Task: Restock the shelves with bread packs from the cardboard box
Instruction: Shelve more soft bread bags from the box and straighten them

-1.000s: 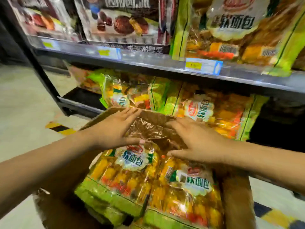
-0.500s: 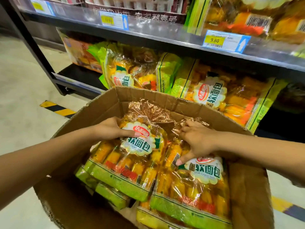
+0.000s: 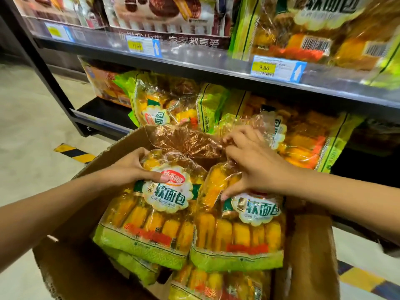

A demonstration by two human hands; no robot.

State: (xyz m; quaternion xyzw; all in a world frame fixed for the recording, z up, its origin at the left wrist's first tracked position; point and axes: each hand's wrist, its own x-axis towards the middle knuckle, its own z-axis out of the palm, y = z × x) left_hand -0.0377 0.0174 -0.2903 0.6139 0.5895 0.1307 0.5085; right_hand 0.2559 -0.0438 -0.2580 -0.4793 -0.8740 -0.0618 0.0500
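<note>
An open cardboard box (image 3: pixel 71 263) stands in front of the shelves, holding several clear bread packs with green bottom bands. My left hand (image 3: pixel 132 167) grips the top of the left bread pack (image 3: pixel 151 224), thumb pressed on its red and white label. My right hand (image 3: pixel 255 167) pinches the crinkled top of the right bread pack (image 3: pixel 238 239). Both packs are tilted up out of the box. More packs lie beneath them. The lower shelf (image 3: pixel 104 111) behind the box holds the same bread packs (image 3: pixel 164 105).
The upper shelf edge (image 3: pixel 194 59) carries price tags, with dark cake boxes (image 3: pixel 164 16) and bread packs above it. A black shelf upright (image 3: pixel 49 72) stands at the left. Pale floor with a yellow-black stripe (image 3: pixel 74 153) lies to the left.
Both hands have closed on the tops of the two upper packs and lifted them up out of the box. The camera has tilted up toward the shelves.
</note>
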